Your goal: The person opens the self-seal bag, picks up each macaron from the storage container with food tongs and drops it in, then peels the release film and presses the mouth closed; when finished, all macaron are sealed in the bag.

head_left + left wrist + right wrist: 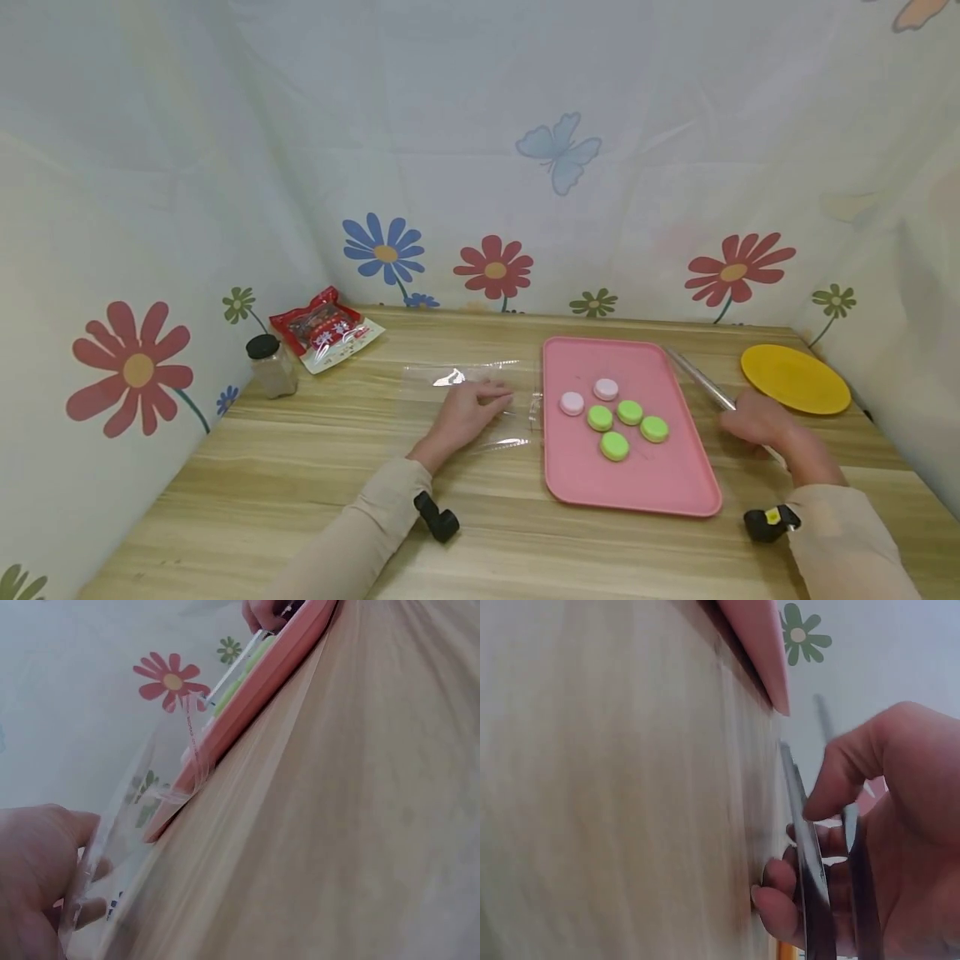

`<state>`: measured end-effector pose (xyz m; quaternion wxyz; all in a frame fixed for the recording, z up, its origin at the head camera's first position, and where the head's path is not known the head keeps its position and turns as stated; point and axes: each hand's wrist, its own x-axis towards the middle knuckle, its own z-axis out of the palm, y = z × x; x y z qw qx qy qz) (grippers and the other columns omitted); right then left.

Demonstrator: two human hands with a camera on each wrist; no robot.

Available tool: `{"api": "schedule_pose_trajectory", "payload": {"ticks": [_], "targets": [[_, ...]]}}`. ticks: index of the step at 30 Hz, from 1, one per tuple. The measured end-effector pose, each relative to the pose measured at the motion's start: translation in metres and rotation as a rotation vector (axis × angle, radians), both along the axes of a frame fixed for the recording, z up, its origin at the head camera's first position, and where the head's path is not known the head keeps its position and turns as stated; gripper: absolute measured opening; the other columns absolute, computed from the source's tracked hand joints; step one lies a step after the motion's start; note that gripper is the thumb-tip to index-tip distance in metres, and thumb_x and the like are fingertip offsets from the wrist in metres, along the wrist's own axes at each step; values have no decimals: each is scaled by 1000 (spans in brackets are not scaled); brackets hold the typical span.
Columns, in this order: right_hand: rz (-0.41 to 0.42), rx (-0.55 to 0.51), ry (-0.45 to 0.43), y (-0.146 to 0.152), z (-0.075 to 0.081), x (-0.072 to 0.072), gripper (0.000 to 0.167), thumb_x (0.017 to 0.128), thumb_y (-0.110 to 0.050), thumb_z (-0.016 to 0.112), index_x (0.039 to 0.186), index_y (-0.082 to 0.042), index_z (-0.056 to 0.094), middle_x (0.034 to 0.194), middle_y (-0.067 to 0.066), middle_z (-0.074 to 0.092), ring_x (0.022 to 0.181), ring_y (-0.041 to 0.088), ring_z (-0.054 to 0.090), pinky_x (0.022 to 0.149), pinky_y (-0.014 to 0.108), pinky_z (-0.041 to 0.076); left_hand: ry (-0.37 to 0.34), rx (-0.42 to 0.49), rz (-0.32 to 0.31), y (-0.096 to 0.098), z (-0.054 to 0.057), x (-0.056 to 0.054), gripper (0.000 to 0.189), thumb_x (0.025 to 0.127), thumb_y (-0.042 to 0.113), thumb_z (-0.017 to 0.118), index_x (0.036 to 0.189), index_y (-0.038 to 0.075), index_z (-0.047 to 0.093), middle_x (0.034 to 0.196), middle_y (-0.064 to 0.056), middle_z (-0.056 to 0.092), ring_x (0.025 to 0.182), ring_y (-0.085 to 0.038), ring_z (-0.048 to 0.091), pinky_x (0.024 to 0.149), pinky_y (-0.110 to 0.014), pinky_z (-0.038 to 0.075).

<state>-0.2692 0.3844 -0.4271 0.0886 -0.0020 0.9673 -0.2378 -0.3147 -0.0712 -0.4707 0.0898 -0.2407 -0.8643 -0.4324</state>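
Left of the pink tray, my left hand pinches a clear plastic bag lying on the table. In the left wrist view, the film of the bag runs between the thumb and the other fingers. My right hand grips metal tongs right of the tray. Both arms of the tongs show apart in the right wrist view, the thumb lying against one arm. On the tray lie several green macarons and two pale pink macarons.
A yellow plate lies at the right rear of the wooden table. A red snack packet and a black-lidded jar stand at the left rear. Flower-printed curtains close off the back and sides.
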Motion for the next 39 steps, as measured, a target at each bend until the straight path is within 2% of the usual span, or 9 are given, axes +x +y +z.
{"api": "schedule_pose_trajectory", "payload": {"ticks": [4,7,10,12,14,18,22,33,39], "targets": [[-6,-6,31,-4,13,5,28,90,-21,49,82,6,51,66,8,49,57,21,49,49,31,42,-23,35,-2,1,1,-1,22,94,23,72,111,9,77,123,-8,70,122,-28,61,109,-43,41],[-7,15,64,-6,20,7,44,101,-34,47,93,10,51,72,10,50,65,24,49,55,33,41,-38,58,5,2,0,-1,26,95,25,71,113,8,76,123,-7,70,121,-24,62,108,-41,43],[-16,6,44,-10,24,8,70,103,-52,45,110,17,52,87,21,58,78,31,54,65,40,49,-70,87,12,2,0,-1,29,96,28,69,115,8,76,124,-4,70,121,-20,62,107,-37,44],[1,7,41,-14,26,8,78,102,-58,45,119,17,54,95,23,61,84,33,55,71,44,51,-90,105,14,1,0,0,29,97,29,69,116,8,75,124,-3,69,121,-18,61,106,-35,44],[38,6,61,-17,28,9,74,100,-57,49,119,14,60,96,21,63,85,31,55,73,43,51,-103,120,10,1,1,0,30,97,30,68,116,8,75,125,-2,69,121,-18,61,106,-36,45],[146,7,146,-19,27,7,49,93,-48,68,105,-1,73,84,3,64,77,21,53,67,34,46,-125,138,-3,0,2,2,28,97,29,69,117,10,75,126,-2,68,121,-19,61,105,-39,46],[208,18,196,-20,25,4,46,85,-46,78,103,-3,76,86,-1,69,74,17,54,66,33,48,-151,158,-10,0,4,3,28,96,28,70,117,11,76,128,1,67,124,-17,59,107,-38,44],[218,76,177,-30,36,8,47,81,-41,83,105,-2,77,75,3,57,70,18,47,60,31,40,-168,222,-35,-2,6,4,34,97,36,68,120,11,74,129,2,67,124,-15,58,105,-35,46],[171,92,149,-33,39,5,61,81,-40,83,117,6,70,89,7,68,77,22,57,71,43,54,-167,224,-38,-1,9,7,36,97,36,67,119,9,74,130,2,66,126,-16,57,108,-37,43]]}}
